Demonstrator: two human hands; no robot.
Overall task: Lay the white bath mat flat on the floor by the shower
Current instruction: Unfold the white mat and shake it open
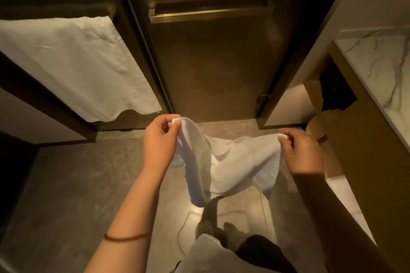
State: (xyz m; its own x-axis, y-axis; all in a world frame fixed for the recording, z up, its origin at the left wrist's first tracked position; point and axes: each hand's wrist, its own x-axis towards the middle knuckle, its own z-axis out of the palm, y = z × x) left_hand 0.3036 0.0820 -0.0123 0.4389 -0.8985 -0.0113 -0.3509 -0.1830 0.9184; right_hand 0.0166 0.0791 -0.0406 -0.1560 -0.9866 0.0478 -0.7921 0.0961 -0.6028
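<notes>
The white bath mat (pixel 224 162) hangs crumpled in the air between my two hands, above the grey tiled floor (pixel 73 195) in front of the shower's glass door (pixel 213 68). My left hand (pixel 160 139) pinches one top corner. My right hand (pixel 299 150) pinches the other top corner. The middle of the mat sags and its lower edges dangle, off the floor as far as I can tell.
Another white towel (pixel 73 62) hangs at the left beside the shower door. A marble vanity top (pixel 381 68) with a wooden cabinet (pixel 368 150) stands at the right. My feet (pixel 213 226) are on the floor just below the mat.
</notes>
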